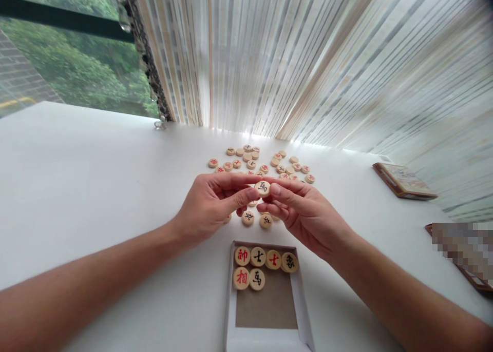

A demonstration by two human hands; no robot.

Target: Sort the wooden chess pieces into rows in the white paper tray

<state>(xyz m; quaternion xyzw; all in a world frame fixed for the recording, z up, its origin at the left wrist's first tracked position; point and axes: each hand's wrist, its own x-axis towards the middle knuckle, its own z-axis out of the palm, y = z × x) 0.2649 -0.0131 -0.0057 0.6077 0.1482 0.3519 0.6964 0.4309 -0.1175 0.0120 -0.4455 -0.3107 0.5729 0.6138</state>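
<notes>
Head view: we pinch a disc [262,188] between fingertips of left hand [210,203] and right hand [304,211], box [229,311] just nearside of the fingers; a slack grip could drop it among loose discs [248,217] beneath.

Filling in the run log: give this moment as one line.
left hand + right hand: together pinch one chess piece | box: six pieces inside | loose pieces: scattered on table beyond hands

A single head-worn camera looks forward and down, close over the white table [77,188], facing the curtain [308,59].
</notes>
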